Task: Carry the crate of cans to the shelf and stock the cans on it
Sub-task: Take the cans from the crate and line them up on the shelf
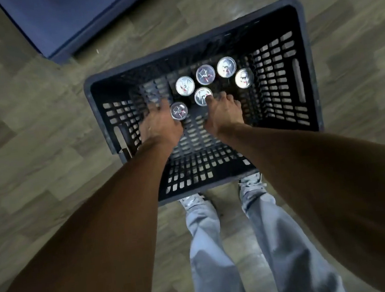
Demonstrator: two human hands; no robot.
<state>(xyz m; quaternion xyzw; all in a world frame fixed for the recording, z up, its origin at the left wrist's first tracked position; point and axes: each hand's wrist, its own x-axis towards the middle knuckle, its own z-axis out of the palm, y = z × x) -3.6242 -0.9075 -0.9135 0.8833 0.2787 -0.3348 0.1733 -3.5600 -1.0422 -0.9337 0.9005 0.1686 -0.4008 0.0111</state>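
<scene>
A dark plastic crate [307, 63] with slotted walls stands on the floor in front of my feet. Several silver-topped cans [205, 74] stand upright inside it, grouped toward the far side. Both my arms reach down into the crate. My left hand [159, 123] has its fingers spread, and its thumb side is right against the nearest can [178, 110]. My right hand [225, 111] has its thumb on the rim of another can [202, 96], with its fingers bent downward to the right of that can. Motion blur hides whether either hand grips a can.
A dark blue cabinet or shelf base [62, 18] stands at the upper left, a short way beyond the crate. Wood-look flooring [25, 117] surrounds the crate. My legs in light jeans and my shoes [252, 184] are at the crate's near edge.
</scene>
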